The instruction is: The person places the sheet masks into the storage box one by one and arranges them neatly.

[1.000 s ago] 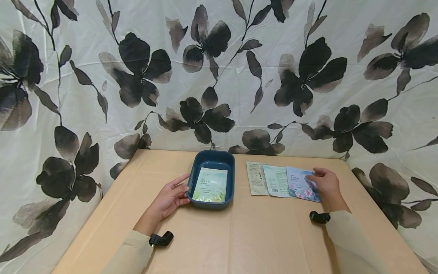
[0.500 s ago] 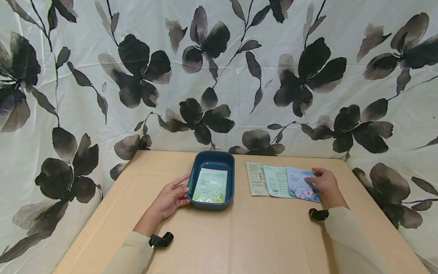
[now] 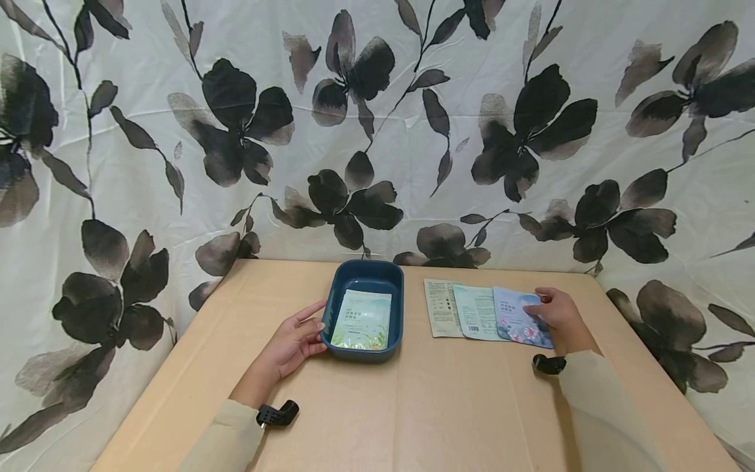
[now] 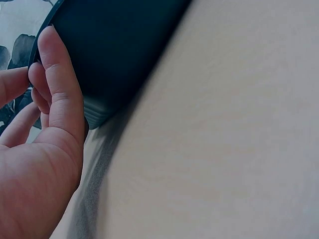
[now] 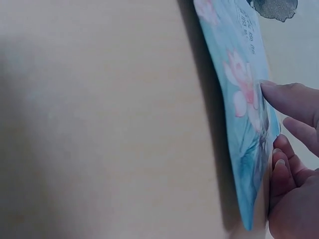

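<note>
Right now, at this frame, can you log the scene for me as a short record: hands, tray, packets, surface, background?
Left hand: at the near-left rim of the blue tray, holding it
Right hand: pinching the right edge of the blue floral packet
Tray contents: one green-and-white packet, lying flat
Packets outside tray: three in an overlapping row; blue floral over teal packet, teal over pale packet
Surface: light tan table
Background: white cloth with dark flowers
Small print: too small to read
</note>
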Demonstrator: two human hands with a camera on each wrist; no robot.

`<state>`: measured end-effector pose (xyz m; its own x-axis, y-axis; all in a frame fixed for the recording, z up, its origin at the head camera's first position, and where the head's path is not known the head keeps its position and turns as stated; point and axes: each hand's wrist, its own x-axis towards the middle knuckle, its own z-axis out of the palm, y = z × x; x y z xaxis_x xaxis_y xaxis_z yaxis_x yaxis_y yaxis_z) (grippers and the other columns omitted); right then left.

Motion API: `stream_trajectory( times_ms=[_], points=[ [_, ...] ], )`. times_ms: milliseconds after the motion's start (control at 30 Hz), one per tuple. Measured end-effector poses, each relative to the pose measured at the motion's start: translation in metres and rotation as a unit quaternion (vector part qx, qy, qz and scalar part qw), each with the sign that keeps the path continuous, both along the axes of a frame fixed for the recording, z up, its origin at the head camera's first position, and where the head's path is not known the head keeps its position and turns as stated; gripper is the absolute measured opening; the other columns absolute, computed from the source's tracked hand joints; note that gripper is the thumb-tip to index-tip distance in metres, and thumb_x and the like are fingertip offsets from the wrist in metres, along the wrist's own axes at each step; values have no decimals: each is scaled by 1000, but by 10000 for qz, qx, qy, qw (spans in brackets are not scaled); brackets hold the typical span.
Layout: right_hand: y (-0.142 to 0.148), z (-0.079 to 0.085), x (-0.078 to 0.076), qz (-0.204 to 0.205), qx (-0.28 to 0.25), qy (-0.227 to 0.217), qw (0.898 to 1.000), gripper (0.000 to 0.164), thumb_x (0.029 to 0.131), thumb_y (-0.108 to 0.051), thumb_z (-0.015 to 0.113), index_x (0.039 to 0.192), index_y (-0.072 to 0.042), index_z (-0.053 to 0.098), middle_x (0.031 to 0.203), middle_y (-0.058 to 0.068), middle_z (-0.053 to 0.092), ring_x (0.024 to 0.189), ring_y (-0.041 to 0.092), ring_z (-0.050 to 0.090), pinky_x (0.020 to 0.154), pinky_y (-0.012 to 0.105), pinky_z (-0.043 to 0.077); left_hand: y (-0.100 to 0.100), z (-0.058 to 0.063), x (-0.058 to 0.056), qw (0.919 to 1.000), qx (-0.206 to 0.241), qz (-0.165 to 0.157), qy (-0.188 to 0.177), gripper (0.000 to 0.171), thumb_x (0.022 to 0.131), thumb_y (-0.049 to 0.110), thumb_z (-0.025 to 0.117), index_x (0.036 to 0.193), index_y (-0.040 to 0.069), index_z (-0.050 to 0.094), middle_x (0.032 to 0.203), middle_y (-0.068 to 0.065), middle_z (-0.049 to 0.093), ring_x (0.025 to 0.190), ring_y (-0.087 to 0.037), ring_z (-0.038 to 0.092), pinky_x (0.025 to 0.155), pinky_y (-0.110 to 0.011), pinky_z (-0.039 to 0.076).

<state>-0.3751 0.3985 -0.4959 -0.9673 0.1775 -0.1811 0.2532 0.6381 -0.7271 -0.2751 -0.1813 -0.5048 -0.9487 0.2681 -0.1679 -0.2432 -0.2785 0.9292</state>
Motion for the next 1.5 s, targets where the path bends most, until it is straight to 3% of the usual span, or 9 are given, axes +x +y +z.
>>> stream_trajectory(
  times_ms=[300, 433, 700, 1233, 1500],
  points=[
    [5, -2, -1, 19, -222, -283, 9994, 79, 96, -14, 71, 158, 5, 26, 147, 34, 35, 121, 44, 42, 79, 29, 51, -1, 0, 1, 10000, -21, -27, 6, 61, 105, 8, 55, 161, 19, 34, 113, -8, 65, 81, -14, 66, 77, -29, 63],
    [5, -2, -1, 12, -328, -367, 9988, 81, 96, -14, 72, 159, 3, 24, 147, 33, 34, 120, 43, 43, 70, 23, 51, -1, 1, 2, 10000, -44, -20, 20, 61, 105, 8, 54, 161, 19, 34, 113, -8, 65, 81, -14, 66, 77, -29, 63],
    [3, 0, 7, 69, -426, -401, 9983, 80, 97, -14, 70, 160, 2, 23, 147, 34, 32, 119, 43, 44, 70, 23, 52, -2, 0, 3, 9999, -93, -38, 13, 61, 104, 9, 56, 161, 19, 35, 119, -10, 63, 81, -13, 65, 77, -29, 62],
    [1, 4, 16, 142, -115, -248, 9995, 78, 96, -17, 71, 158, 3, 27, 147, 35, 36, 120, 44, 45, 74, 20, 51, -4, 1, 4, 10000, -34, -30, -31, 59, 105, 8, 54, 160, 20, 36, 121, -12, 63, 81, -14, 65, 78, -29, 63],
    [2, 0, 17, 211, -18, -104, 9997, 75, 95, -17, 72, 156, 1, 31, 142, 33, 39, 118, 44, 44, 83, 28, 50, -4, 2, 4, 10000, -46, -31, -19, 59, 105, 8, 54, 160, 19, 36, 123, -14, 61, 83, -15, 65, 78, -29, 63]
  ],
)
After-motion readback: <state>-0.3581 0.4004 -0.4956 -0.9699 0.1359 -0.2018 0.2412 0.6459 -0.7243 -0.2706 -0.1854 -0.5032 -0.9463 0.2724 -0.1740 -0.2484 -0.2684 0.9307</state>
